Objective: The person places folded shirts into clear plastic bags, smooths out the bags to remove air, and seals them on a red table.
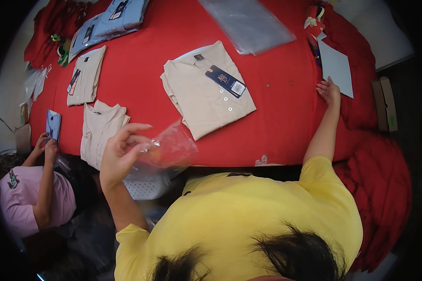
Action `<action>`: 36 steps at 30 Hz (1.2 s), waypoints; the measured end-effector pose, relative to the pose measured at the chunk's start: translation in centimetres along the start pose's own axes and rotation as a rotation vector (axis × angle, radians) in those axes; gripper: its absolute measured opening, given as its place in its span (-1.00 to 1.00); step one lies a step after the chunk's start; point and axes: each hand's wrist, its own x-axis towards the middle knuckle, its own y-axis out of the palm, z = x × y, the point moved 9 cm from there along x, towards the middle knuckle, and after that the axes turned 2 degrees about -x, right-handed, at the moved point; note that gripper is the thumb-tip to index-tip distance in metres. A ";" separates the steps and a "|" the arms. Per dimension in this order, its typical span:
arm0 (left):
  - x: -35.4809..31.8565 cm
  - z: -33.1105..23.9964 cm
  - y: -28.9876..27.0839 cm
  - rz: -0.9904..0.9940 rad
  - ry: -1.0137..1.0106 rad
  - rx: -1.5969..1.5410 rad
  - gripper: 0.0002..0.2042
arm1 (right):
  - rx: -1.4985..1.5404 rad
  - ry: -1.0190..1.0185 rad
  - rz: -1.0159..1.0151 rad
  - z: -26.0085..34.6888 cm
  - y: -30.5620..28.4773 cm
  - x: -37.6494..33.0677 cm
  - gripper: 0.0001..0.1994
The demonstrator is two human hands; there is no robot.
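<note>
your left hand (121, 153) pinched a clear bag (177, 146); the white board (337, 68) ran lengthwise forward from your right hand (330, 91), its grip unclear.

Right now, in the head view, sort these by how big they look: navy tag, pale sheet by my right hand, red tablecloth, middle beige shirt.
Red tablecloth
Middle beige shirt
Pale sheet
Navy tag

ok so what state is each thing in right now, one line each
Clear bag: crumpled, held in the left hand
White sheet: flat, right hand at its near edge
Middle beige shirt: folded, dark tag on front
Upper-left beige shirt: folded, tagged
Lower-left beige shirt: loosely folded
Blue shirts: folded, overlapping
Clear plastic bags: lying flat
Red tablecloth: spread out
</note>
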 end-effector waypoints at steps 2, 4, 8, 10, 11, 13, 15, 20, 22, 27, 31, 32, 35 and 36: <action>0.2 -0.2 3.1 0.112 0.036 0.000 -0.76 | -0.367 -0.125 0.236 1.5 5.4 -5.8 -0.64; 0.1 -0.7 5.9 0.153 0.059 -0.021 -0.84 | -0.355 -0.403 0.674 3.4 15.3 -18.5 -0.60; -0.1 -1.8 9.5 0.156 0.244 0.009 -0.83 | -0.277 -0.771 1.427 2.1 25.2 -38.1 -0.23; -0.3 -1.8 9.1 0.032 0.281 0.039 -0.83 | -0.456 -0.757 1.524 0.7 25.7 -39.9 -0.43; -0.5 -1.7 8.7 -0.029 0.298 0.056 -0.83 | -0.650 -0.776 1.507 -0.3 25.9 -39.1 -0.56; -1.0 -0.1 6.5 -0.201 0.291 0.042 -0.88 | -0.466 -0.538 1.509 -0.8 24.4 -36.7 -0.84; -1.5 3.0 4.9 -0.308 0.160 -0.078 -0.90 | -0.523 -0.492 1.491 -1.3 22.5 -35.0 -0.89; -2.3 10.7 7.2 -0.019 -0.068 -0.251 -0.91 | 0.161 -0.220 1.158 -5.0 19.1 -31.0 -0.92; -2.8 11.0 8.7 0.130 0.020 -0.403 -0.90 | 0.315 -0.017 1.146 -7.9 19.3 -31.2 -0.92; -2.8 10.9 9.6 0.268 0.097 -0.501 -0.86 | 0.156 0.000 0.968 -10.6 20.5 -31.8 -0.85; 3.4 16.4 5.9 -0.118 0.060 0.201 -0.78 | 0.184 -0.209 0.551 -9.0 19.6 -28.0 -0.83; 4.1 15.8 5.8 -0.183 0.126 0.248 -0.77 | 0.096 -0.304 0.536 -9.4 19.6 -27.1 -0.84; 5.4 13.8 6.3 -0.357 0.244 0.295 -0.77 | -0.242 -0.706 0.156 -8.4 19.1 -25.8 -0.87; 5.8 13.7 6.3 -0.388 0.223 0.260 -0.78 | -0.343 -0.821 0.030 -7.5 18.8 -26.8 -0.86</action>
